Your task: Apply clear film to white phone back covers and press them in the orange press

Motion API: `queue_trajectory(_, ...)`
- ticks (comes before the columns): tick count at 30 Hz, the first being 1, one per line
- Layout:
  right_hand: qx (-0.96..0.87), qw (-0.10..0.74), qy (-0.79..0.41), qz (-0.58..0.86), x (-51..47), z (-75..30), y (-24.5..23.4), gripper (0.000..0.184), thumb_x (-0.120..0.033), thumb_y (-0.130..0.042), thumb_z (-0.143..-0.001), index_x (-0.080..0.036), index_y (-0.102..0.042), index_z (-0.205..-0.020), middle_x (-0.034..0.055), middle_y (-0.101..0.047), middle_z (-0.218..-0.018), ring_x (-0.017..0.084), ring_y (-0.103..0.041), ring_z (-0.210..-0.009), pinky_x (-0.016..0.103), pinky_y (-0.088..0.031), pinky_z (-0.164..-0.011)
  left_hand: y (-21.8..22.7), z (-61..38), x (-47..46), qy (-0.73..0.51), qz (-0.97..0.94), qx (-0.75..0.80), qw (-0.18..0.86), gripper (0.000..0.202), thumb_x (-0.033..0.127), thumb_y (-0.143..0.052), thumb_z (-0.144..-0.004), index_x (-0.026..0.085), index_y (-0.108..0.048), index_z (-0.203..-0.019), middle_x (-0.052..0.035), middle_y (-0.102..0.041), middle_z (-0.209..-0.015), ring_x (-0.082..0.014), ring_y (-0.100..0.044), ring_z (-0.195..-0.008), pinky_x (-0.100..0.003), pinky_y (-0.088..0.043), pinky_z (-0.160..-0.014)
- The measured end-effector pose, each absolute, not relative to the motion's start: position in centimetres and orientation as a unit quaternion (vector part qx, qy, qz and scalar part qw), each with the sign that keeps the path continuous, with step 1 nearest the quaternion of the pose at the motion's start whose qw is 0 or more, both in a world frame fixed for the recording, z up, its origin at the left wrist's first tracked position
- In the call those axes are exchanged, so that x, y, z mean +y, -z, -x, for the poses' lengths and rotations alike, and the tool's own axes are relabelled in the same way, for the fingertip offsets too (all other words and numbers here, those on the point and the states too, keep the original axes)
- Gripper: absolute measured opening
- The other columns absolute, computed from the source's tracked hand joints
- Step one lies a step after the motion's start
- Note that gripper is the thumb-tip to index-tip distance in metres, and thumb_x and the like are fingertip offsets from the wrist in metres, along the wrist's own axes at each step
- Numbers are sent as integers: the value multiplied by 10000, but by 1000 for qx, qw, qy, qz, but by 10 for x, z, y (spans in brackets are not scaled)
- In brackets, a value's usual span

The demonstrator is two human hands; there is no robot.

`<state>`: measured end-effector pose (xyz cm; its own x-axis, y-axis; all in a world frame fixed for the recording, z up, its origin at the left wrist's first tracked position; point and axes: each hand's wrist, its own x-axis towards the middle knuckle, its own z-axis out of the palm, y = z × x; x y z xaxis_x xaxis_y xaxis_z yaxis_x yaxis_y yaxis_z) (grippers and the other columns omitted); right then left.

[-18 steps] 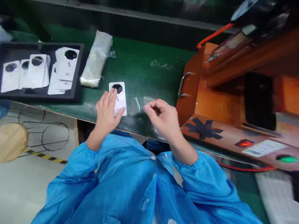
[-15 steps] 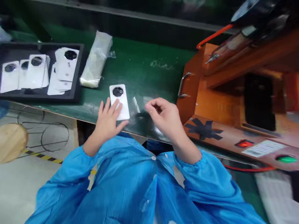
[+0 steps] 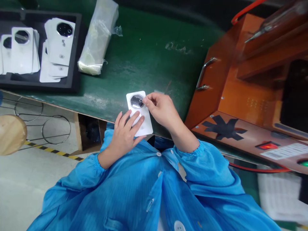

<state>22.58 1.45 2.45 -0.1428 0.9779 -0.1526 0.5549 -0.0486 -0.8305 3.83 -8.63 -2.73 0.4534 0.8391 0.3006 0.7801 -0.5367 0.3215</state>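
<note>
A white phone back cover (image 3: 141,110) with a dark octagonal camera window lies at the near edge of the green table (image 3: 144,61). My left hand (image 3: 126,133) rests on its lower half, fingers stretched flat and pressing it down. My right hand (image 3: 162,109) is closed in a pinch at the cover's upper right corner, beside the camera window; what the fingertips hold is too small to make out. Both arms wear blue sleeves.
A black tray (image 3: 72,77) with several white back covers sits at the far left. A clear plastic bag (image 3: 98,38) lies beside it. An orange machine (image 3: 243,96) with a metal handle stands at the right. A round stool (image 3: 12,134) is on the floor at the left.
The cover has been drawn toward the table's near edge under my left hand. My right hand moved left onto the cover's top corner. The view has tilted down and closer.
</note>
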Motion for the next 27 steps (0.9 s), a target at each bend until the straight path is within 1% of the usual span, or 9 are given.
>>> queue_trajectory(2,-646,245,-399,602,15,-226,-26,192,-302,-615,-975,-180,-690,-847,-3,-642,-698,145,-513,-636,303,-352,-658,28,-37,-86,-216,-853,472,62,617,433,-692,-1019,190,-555,-1569,-141,-590,-1616,-390,-470,-1538,-591,-237,-1339)
queue_trajectory(4,-653,230,-389,608,15,-225,-27,188,-295,-618,-980,-183,-691,-847,10,-673,-735,155,-540,-667,306,-358,-675,29,-36,-86,-218,-853,470,59,605,396,-694,-1016,184,-559,-1566,-142,-590,-1615,-389,-470,-1537,-583,-239,-1339)
queue_trajectory(7,-658,204,-369,624,15,-222,-28,173,-280,-619,-994,-185,-711,-883,31,-728,-816,174,-594,-726,313,-370,-695,29,-36,-87,-220,-852,471,61,615,434,-693,-1016,191,-562,-1565,-142,-590,-1615,-385,-465,-1543,-580,-240,-1341)
queue_trajectory(11,-664,172,-340,643,14,-219,-29,175,-272,-619,-1013,-191,-731,-906,45,-759,-868,190,-635,-760,320,-376,-700,30,-36,-87,-219,-851,472,65,616,462,-675,-1026,212,-552,-1576,-136,-587,-1620,-374,-461,-1554,-580,-238,-1344)
queue_trajectory(14,-672,164,-325,645,14,-217,-30,176,-261,-621,-1017,-192,-735,-902,47,-763,-879,188,-637,-755,323,-378,-701,30,-35,-87,-216,-850,476,68,619,461,-676,-1025,224,-546,-1583,-135,-585,-1622,-370,-454,-1561,-580,-238,-1345)
queue_trajectory(19,-673,155,-304,657,15,-215,-29,171,-257,-618,-1020,-186,-743,-928,58,-765,-892,195,-647,-770,327,-386,-706,30,-35,-87,-216,-853,471,64,607,443,-684,-1022,202,-561,-1566,-143,-583,-1622,-375,-454,-1554,-574,-235,-1345)
queue_trajectory(27,-681,145,-272,664,16,-211,-28,177,-257,-638,-1004,-189,-747,-883,56,-751,-859,200,-638,-772,331,-398,-727,28,-35,-86,-215,-853,471,63,610,461,-667,-1029,209,-556,-1574,-139,-588,-1618,-369,-449,-1560,-569,-232,-1348)
